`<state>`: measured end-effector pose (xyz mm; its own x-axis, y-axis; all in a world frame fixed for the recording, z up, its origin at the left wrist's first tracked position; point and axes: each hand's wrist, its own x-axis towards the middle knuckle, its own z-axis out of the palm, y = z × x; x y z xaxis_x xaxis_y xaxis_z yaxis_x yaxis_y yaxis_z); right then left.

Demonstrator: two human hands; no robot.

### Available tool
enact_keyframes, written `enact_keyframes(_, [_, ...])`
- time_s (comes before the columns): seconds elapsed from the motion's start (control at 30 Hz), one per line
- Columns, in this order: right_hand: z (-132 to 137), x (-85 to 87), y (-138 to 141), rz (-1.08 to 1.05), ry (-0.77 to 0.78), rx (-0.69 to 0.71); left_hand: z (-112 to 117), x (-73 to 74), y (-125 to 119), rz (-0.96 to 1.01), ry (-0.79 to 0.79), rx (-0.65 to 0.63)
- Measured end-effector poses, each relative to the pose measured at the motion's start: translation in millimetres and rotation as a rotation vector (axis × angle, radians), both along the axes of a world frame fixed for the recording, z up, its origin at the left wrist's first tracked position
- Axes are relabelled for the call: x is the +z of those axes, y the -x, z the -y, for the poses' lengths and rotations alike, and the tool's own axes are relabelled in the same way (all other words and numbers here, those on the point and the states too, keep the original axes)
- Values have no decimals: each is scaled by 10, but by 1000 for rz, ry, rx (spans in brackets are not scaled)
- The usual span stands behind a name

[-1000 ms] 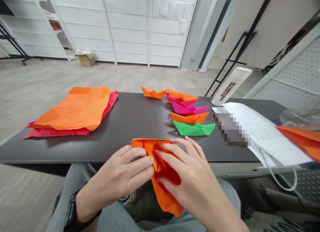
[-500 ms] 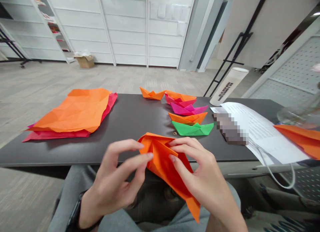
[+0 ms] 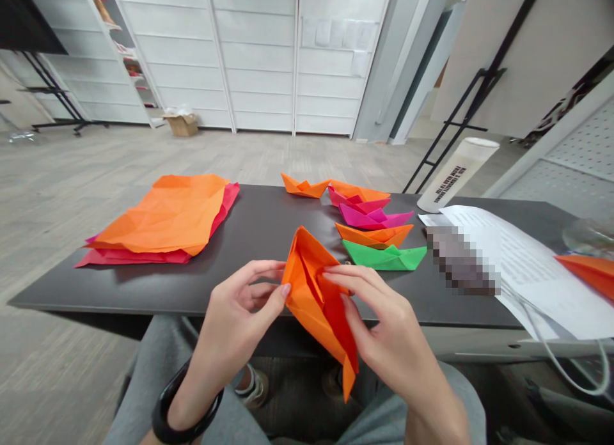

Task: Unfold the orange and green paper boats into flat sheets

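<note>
An orange paper boat [image 3: 307, 291], partly opened out, is held up over the table's front edge, its tail end pointing down toward my lap. My left hand [image 3: 252, 298] pinches its left side between thumb and fingers. On the other side my right hand [image 3: 378, 311] grips the folded paper, its fingertips at the inner fold. Just beyond stands a green paper boat [image 3: 384, 256]. Behind that, an orange boat [image 3: 375, 235], a magenta boat [image 3: 377, 216] and more boats form a column, with another orange boat [image 3: 306, 188] at the far left of them.
A stack of orange and red paper sheets [image 3: 167, 215] lies on the left of the dark table [image 3: 259, 227]. To the right are a white cylinder [image 3: 458, 176], printed papers [image 3: 518, 259], a blurred-out object [image 3: 460, 259], a white cable [image 3: 570, 368] and an orange folded paper [image 3: 588, 270].
The orange boat has been turned more upright, its peak now pointing up. My left fingers have moved from its inner fold to its outer left side. The view has shifted slightly left.
</note>
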<state>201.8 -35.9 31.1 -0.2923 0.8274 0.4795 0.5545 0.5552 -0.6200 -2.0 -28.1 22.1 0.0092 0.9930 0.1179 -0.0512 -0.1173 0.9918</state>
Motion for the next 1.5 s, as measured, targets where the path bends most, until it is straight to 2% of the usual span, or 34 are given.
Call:
enact_keyframes(0.2, [-82, -96, 59, 168, -133, -72, -25, -17, -8, -102, -36, 83])
enact_keyframes(0.43, [-94, -99, -38, 186, -69, -88, -30, 14, 33, -110, -44, 87])
enact_keyframes(0.57, [-91, -67, -55, 145, -14, -167, -29, 44, 53, -99, -55, 118])
enact_keyframes(0.73, [-11, -17, 142, 27, 173, -344, -9, 33, 40, -143, -86, 130])
enact_keyframes(0.8, [10, -22, 218, -83, 265, -363, -1, 22, 34, -157, -87, 126])
enact_keyframes(0.97, [-31, -52, 222, -531, 607, -119, -18, 29, 82, -157, -75, 191])
enact_keyframes(1.03, [-60, -57, 189, -628, 690, -51, -26, 41, 111, -152, -69, 192])
enact_keyframes(1.1, [-67, -57, 181, -600, 583, -137, -23, 48, 123, -150, -64, 197])
enact_keyframes(1.2, [-3, -43, 234, -385, 162, -426, 9, 46, 101, -155, -59, 204])
enact_keyframes(1.27, [85, -29, 300, -231, -39, -459, 41, 40, 73, -162, -55, 199])
enact_keyframes(1.33, [173, -23, 368, -121, -68, -390, 77, 35, 51, -158, -45, 201])
enact_keyframes(1.5, [246, -40, 461, 59, 121, -298, 211, 24, 84, -74, 2, 165])
